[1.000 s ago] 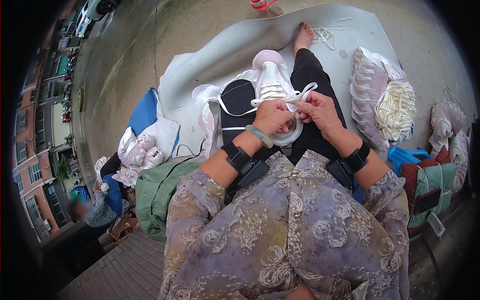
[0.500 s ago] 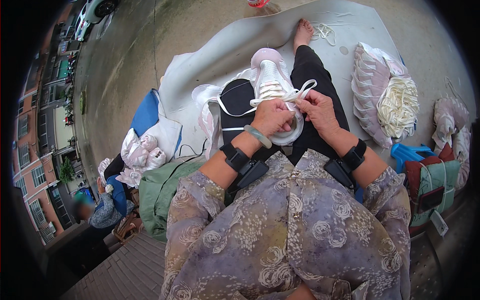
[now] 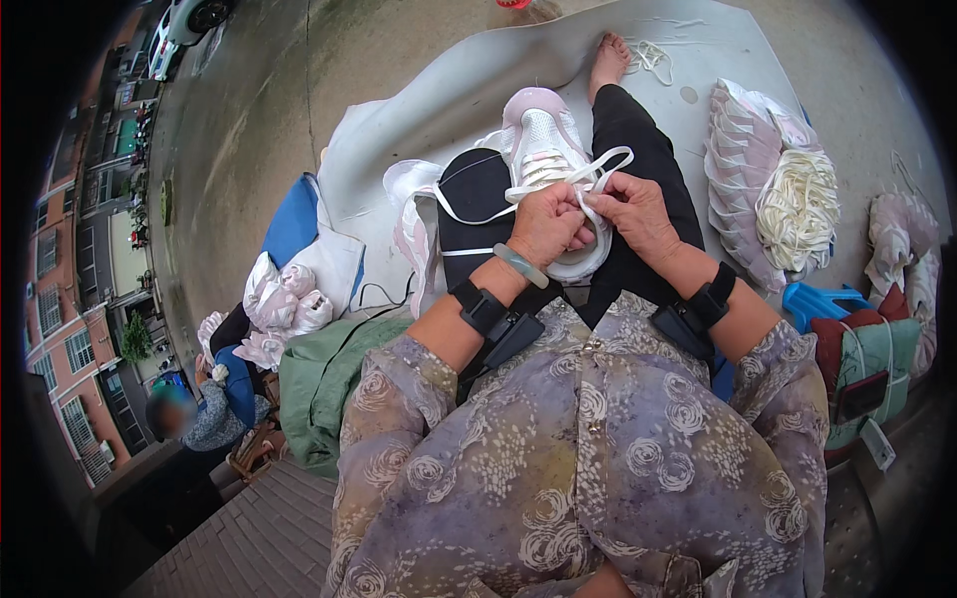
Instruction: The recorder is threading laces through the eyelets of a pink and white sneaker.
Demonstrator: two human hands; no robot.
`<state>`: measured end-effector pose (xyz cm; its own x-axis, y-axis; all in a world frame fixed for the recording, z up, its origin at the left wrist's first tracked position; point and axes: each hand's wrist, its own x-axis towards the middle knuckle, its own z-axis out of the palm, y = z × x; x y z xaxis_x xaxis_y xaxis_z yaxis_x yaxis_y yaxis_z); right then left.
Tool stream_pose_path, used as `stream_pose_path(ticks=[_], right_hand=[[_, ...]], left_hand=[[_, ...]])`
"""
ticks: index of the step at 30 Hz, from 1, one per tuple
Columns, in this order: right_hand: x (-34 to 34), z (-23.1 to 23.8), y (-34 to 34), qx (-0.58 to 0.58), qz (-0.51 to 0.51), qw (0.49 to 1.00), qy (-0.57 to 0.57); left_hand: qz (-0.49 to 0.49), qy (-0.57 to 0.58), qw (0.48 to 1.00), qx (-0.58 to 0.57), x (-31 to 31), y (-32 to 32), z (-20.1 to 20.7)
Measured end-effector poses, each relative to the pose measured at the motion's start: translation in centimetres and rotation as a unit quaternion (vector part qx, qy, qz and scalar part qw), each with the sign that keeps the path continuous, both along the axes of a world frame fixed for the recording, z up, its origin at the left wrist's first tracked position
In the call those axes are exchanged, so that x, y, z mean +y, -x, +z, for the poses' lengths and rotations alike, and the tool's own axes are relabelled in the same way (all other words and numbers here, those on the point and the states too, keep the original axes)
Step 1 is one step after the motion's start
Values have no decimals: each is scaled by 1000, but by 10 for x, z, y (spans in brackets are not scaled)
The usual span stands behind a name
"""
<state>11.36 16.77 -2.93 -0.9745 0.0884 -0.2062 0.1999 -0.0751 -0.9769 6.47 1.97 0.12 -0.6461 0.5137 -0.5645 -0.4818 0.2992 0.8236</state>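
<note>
A white and pale pink sneaker [image 3: 538,125] lies across my lap, toe pointing away from me. Its flat white shoelace [image 3: 626,155] is threaded across the tongue, and a loop of it stands up above my fingers. My left hand [image 3: 546,227], closed at the shoe's collar, pinches the lace. On the other side of the collar, my right hand [image 3: 641,217] has thumb and forefinger closed on the lace too, close to the left fingertips. The exact crossing of the lace between them is hidden. Another pink and white shoe [image 3: 411,184] rests beside my left leg.
A grey sheet [image 3: 399,125] covers the ground ahead. To the right lie nested shoe parts [image 3: 743,189] with a bundle of white laces [image 3: 797,211], and a blue plastic object [image 3: 817,304]. A green bag [image 3: 324,384] and white bundles [image 3: 289,299] are left; a person [image 3: 214,409] sits beyond.
Both hands have drawn closer together at the shoe's collar, the right moving slightly lower. The lace loop has shifted and tilts more upright; the view has moved slightly.
</note>
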Motion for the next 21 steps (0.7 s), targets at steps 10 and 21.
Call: stream_pose_path(ticks=[10,21], right_hand=[[3,7,-6,-14,-34,999,-4],[0,15,-2,-93,-128,967,199]], left_hand=[[-4,49,998,36,6,-2,5],[-37,131,985,102,-9,-9,21]])
